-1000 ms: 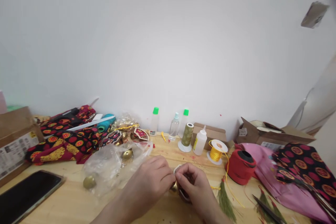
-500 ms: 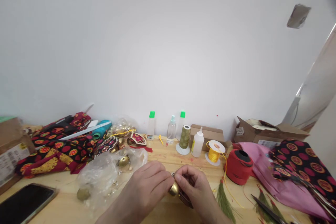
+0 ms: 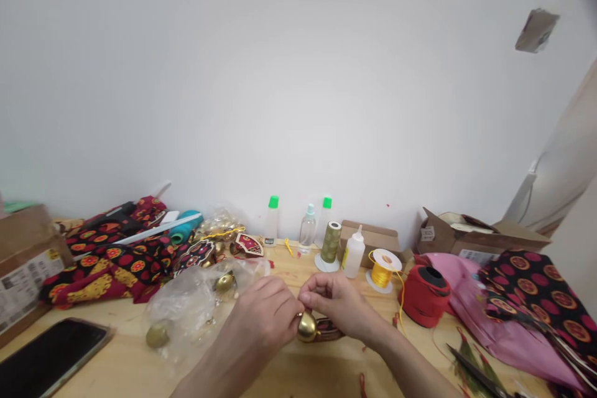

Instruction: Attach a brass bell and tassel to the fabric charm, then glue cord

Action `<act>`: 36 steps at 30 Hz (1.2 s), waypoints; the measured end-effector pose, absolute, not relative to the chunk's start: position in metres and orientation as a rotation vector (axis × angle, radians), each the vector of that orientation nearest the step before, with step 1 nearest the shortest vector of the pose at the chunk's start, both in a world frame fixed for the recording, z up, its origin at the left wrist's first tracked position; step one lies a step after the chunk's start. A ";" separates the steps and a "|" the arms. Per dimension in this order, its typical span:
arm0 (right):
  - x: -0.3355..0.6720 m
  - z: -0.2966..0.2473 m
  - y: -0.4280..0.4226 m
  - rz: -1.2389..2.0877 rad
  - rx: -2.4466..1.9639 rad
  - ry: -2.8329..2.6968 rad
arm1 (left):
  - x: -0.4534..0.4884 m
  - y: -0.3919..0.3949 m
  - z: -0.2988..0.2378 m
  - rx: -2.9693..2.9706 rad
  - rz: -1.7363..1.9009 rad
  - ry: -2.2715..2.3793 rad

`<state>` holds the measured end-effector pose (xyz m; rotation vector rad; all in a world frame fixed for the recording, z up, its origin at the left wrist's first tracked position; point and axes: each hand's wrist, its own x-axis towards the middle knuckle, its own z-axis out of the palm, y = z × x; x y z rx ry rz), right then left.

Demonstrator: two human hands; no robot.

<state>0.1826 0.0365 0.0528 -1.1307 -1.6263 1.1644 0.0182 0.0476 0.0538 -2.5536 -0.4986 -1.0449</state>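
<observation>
My left hand (image 3: 265,320) is closed, its fingertips pinching a small gold bell (image 3: 306,326) just above the wooden table (image 3: 116,367). My right hand (image 3: 338,303) is closed too, fingers pinched together right above the bell, touching the left fingertips. A dark patterned piece (image 3: 329,328) lies under the right hand beside the bell. What the right fingertips pinch is too small to see.
A clear plastic bag (image 3: 196,308) with more gold bells lies left of my hands. A phone (image 3: 49,357) is at the near left. Glue bottles (image 3: 353,253), thread spools (image 3: 383,270), a red spool (image 3: 425,295), patterned fabric (image 3: 116,258) and cardboard boxes (image 3: 471,237) line the back.
My right hand lifted and moved up over the bell, so the gold bell now shows fully below the fingertips. The view shifted slightly.
</observation>
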 end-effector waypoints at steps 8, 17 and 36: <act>0.171 0.047 -0.009 0.264 -1.477 -1.766 | 0.020 0.045 0.050 -2.568 -0.912 -0.649; 0.175 0.022 -0.014 0.192 -1.576 -1.975 | 0.027 0.029 0.052 -2.798 -0.271 -1.262; 0.169 0.011 -0.012 0.274 -1.468 -1.813 | 0.027 0.051 0.020 -3.030 -0.455 -2.012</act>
